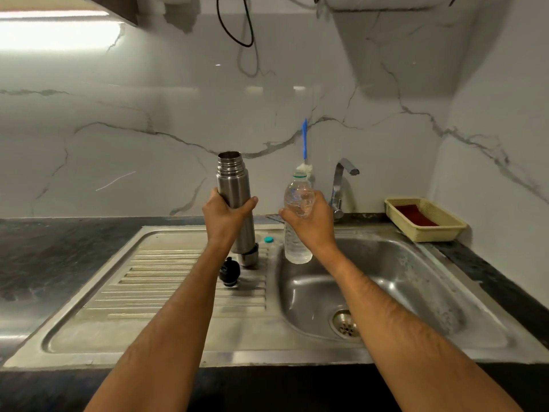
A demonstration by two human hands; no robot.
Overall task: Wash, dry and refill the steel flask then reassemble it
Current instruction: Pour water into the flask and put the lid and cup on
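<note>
My left hand [227,214] grips the steel flask [235,185] around its middle and holds it upright above the drainboard, its mouth open with no lid. A clear plastic water bottle [297,242], uncapped and partly full, is upright in my right hand [312,223] over the sink's left rim. Below the flask, its steel cup lid [249,258] and black stopper [229,272] lie on the drainboard. Beside them lies a small teal bottle cap [268,239].
The steel sink basin [416,281] with its drain [346,324] lies to the right, a chrome tap [340,185] behind it. A blue-handled bottle brush [304,144] leans on the marble wall. A woven tray [451,230] with a red cloth sits at the right on the dark counter.
</note>
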